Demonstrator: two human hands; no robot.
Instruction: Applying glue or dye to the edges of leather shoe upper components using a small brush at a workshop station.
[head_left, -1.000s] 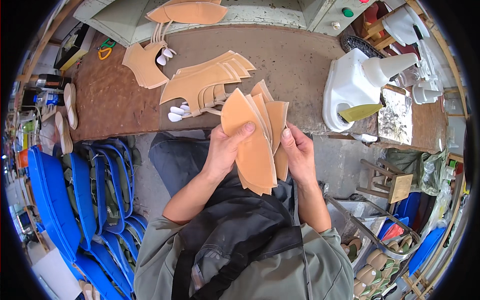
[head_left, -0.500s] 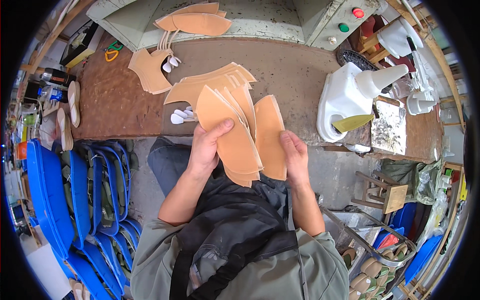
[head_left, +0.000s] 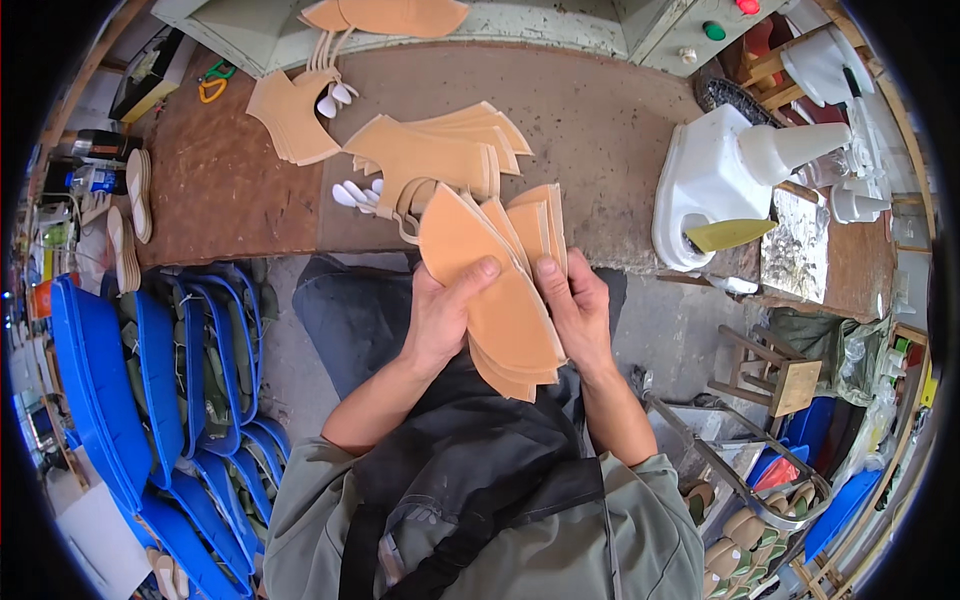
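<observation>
Both hands hold a fanned stack of tan leather pieces (head_left: 500, 290) over the lap, just in front of the tabletop (head_left: 230, 190). Left hand (head_left: 440, 315): fingers clamped on the stack's left edge, thumb on the front piece. Right hand (head_left: 578, 305): fingers clamped on the right edge. More tan cut pieces (head_left: 430, 155) lie on the tabletop; white machine (head_left: 715, 175) to the right.
</observation>
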